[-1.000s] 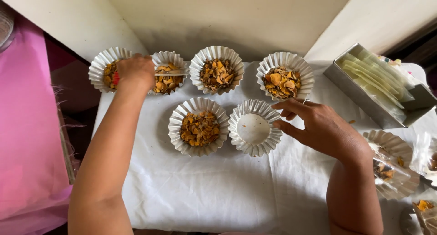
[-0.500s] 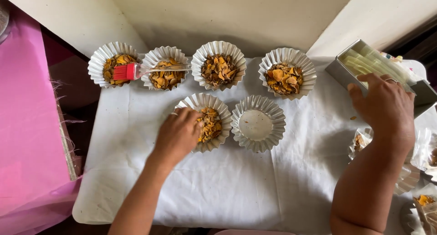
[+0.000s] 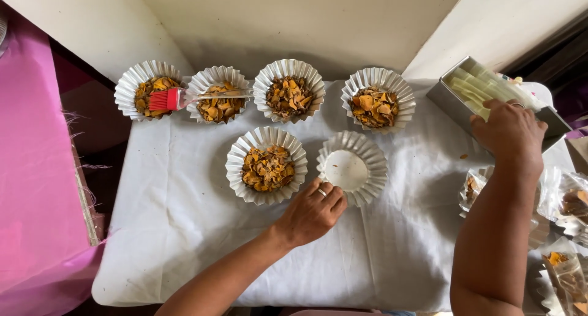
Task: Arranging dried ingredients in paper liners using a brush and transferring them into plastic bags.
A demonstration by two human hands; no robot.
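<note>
My left hand (image 3: 313,213) rests curled on the white cloth, its fingertips touching the near rim of an empty white fluted paper cup (image 3: 352,168). Beside that cup stands a fluted cup filled with orange-brown chips (image 3: 266,165). My right hand (image 3: 507,132) reaches into a metal tin (image 3: 452,100) holding pale yellow-green strips (image 3: 474,89); whether it grips one is hidden. Along the back stand several more filled cups (image 3: 290,95). A red-bristled brush (image 3: 166,99) lies across the two leftmost cups.
A white cloth (image 3: 184,230) covers the small table, with pink fabric (image 3: 30,169) hanging at the left. Clear bags of chips (image 3: 566,206) lie at the right edge. White walls close the back.
My left hand left the brush on the back cups, passed over the front filled cup and now sits at the empty cup. My right hand moved from the empty cup to the tin.
</note>
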